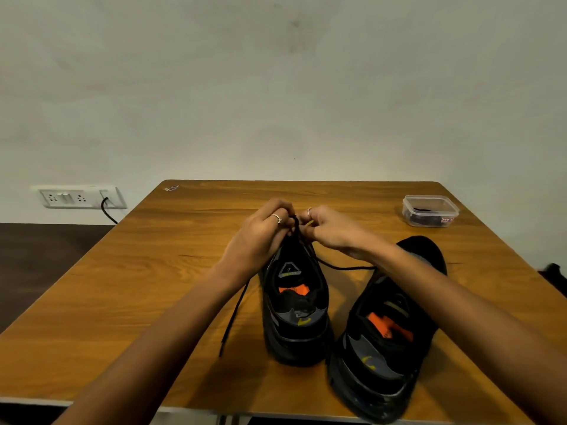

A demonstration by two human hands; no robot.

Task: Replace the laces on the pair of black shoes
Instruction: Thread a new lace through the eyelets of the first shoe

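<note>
Two black shoes with orange insoles stand on the wooden table [153,271], heels toward me: the left shoe [296,311] and the right shoe [386,332]. My left hand [260,234] and my right hand [331,230] meet above the front of the left shoe, both pinching its black lace [234,314]. One lace end trails down to the left across the table. Another strand runs right toward the right shoe, under my right forearm. The eyelets are hidden behind my fingers.
A clear plastic container [430,210] with dark contents sits at the table's back right. A wall socket panel [79,197] with a black cable is on the wall at left. A dark object [555,276] lies past the right table edge.
</note>
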